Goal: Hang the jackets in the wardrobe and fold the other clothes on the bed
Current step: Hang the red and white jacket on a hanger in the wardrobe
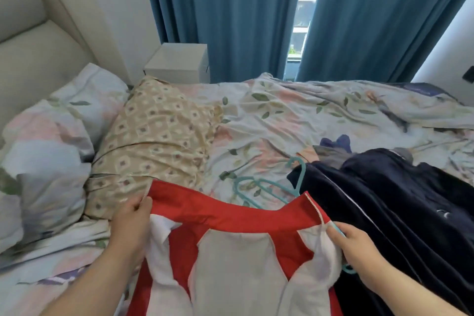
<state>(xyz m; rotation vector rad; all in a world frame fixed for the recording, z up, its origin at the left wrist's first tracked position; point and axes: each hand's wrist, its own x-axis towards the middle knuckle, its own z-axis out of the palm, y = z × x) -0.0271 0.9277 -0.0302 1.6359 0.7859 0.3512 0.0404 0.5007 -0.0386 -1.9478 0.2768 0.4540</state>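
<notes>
A red and white jacket [230,251] is spread in front of me over the near edge of the bed [269,120]. My left hand [132,223] pinches its red collar at the left corner. My right hand [356,246] grips the right shoulder by the zip edge, together with part of a teal hanger [346,268] that pokes out below the hand. More teal hangers [259,187] lie on the bedcover just beyond the jacket. A dark navy garment [400,208] lies in a heap to the right, with grey and blue clothes [333,149] behind it.
A beige patterned pillow [156,136] and a floral pillow [51,151] sit at the left by the padded headboard [30,41]. A white bedside cabinet [179,61] stands behind the bed. Blue curtains [225,13] cover the window, with a gap in the middle.
</notes>
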